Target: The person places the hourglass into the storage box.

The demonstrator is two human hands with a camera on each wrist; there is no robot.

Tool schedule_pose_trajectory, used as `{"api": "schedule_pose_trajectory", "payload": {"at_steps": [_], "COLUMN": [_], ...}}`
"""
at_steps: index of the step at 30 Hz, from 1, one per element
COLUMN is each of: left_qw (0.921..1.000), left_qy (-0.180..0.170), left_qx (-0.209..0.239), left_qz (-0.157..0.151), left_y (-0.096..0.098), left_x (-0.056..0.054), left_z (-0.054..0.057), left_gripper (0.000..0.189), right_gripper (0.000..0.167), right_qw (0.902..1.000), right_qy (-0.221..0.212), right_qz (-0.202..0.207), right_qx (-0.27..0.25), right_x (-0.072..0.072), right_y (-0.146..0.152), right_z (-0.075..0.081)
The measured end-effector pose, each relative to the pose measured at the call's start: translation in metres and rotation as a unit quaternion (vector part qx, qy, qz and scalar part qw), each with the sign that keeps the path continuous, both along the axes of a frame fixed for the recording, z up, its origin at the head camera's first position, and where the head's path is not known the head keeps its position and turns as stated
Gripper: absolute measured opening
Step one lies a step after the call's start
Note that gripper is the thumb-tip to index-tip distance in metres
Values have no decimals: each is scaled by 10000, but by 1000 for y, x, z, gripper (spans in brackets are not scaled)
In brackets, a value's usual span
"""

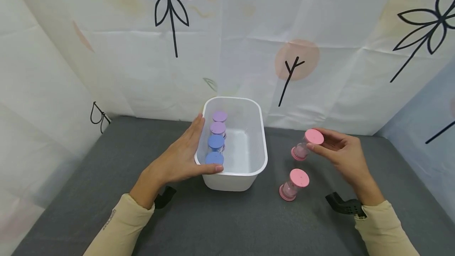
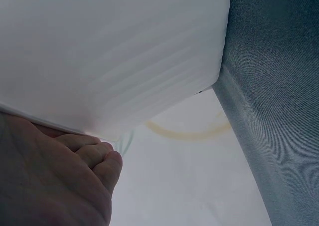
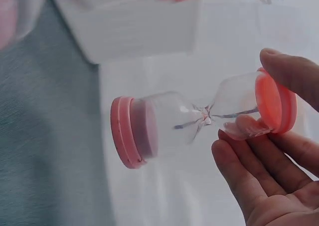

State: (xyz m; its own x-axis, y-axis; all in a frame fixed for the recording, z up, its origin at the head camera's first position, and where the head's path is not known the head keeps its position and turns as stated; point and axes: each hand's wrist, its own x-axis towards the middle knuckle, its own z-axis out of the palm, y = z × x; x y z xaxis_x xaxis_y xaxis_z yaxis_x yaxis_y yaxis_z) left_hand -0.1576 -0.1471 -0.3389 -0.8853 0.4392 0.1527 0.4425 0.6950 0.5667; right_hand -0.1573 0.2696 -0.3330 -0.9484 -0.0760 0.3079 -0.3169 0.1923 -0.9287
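Observation:
A white plastic bin point(image 1: 249, 145) stands in the middle of the table. Along its left wall runs a row of sand timers, two with purple caps point(image 1: 218, 128) and two with blue caps point(image 1: 216, 142). My left hand point(image 1: 181, 155) rests on the bin's near left corner, fingers extended along the side and thumb lying along the front rim. To the right of the bin, my right hand point(image 1: 341, 153) pinches the top cap of a pink sand timer point(image 3: 172, 126) between thumb and fingers. The timer is tilted, its pinkish sand at the lower end. Another pink sand timer point(image 1: 294, 185) stands nearer me.
The dark grey tabletop point(image 1: 227, 224) is backed by a white printed cloth point(image 1: 245, 62) close behind the bin. Similar cloth walls point(image 1: 39, 102) rise at both sides. A black strap point(image 1: 345, 204) circles each wrist.

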Motion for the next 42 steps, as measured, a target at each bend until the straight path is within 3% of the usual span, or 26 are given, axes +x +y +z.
{"api": "schedule_pose_trajectory", "payload": {"at_steps": [4,9,18,23,26,30,42], "left_qw": [10000,10000,10000,10000,10000,10000,10000], "left_qy": [-10,-24,-16,-17,-11,10,-6], "left_qx": [10,16,15,36,48,47,27], "left_qz": [17,52,58,41,48,67,25], "left_y": [-1,-2,-4,-4,-4,-2,0], "left_x": [0,0,0,0,0,0,-1], "left_z": [-1,-2,-3,-4,-4,-4,-2], "left_gripper": [130,131,130,130,131,131,132], "right_gripper": [48,47,42,39,39,41,45], "right_qw": [9998,9986,9971,9916,9881,9852,9602], "right_qy": [89,193,198,175,143,-29,-417], "right_qz": [-37,329,730,1268,1523,1698,2190], "right_qx": [-151,-378,-51,-195,-181,215,1682], "right_x": [3,-2,-30,-52,-65,-80,-107], "right_y": [-2,-8,-42,-70,-89,-112,-147], "right_z": [15,34,77,91,95,92,64]}}
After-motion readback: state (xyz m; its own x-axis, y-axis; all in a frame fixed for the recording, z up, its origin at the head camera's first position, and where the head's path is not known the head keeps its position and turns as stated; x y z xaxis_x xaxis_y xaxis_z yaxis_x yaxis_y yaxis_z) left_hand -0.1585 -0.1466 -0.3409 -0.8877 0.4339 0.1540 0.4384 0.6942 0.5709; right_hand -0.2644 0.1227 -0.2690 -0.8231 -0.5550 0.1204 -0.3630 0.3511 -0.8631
